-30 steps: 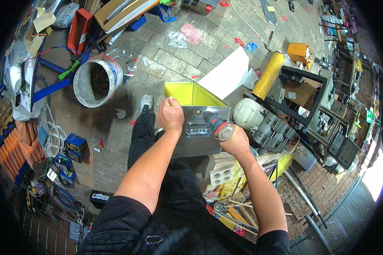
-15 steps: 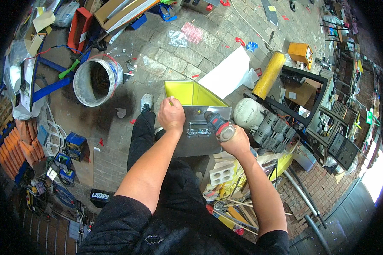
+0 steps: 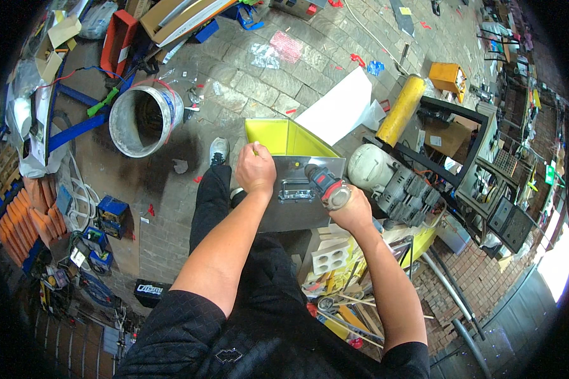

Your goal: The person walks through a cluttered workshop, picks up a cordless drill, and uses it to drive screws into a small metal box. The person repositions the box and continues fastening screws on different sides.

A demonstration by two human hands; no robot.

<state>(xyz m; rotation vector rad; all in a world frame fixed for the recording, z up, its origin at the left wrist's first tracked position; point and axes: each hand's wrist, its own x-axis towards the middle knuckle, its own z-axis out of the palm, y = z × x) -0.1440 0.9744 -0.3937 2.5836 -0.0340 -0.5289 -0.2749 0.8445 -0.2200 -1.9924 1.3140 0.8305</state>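
In front of me is a metal box (image 3: 273, 216), its outer face dark grey and its open inside bright yellow-green. A silvery handle (image 3: 296, 190) lies against the grey face. My left hand (image 3: 256, 168) is closed at the box's upper left rim, thumb on top; the fingertips are hidden. My right hand (image 3: 354, 210) is wrapped round a dark grey-and-red power drill (image 3: 327, 185). The drill's nose points up and left, over the grey face beside the handle. Whether its tip touches the metal cannot be made out.
A white compressor tank with motor (image 3: 395, 189) stands close to the right, below a yellow cylinder (image 3: 401, 110). A white sheet (image 3: 339, 108) lies beyond the box. To the left are a dirty white bucket (image 3: 139, 123) and blue tool boxes (image 3: 112, 215).
Very little differs. The box and the drill have shifted by a hair, and both hands keep their holds.
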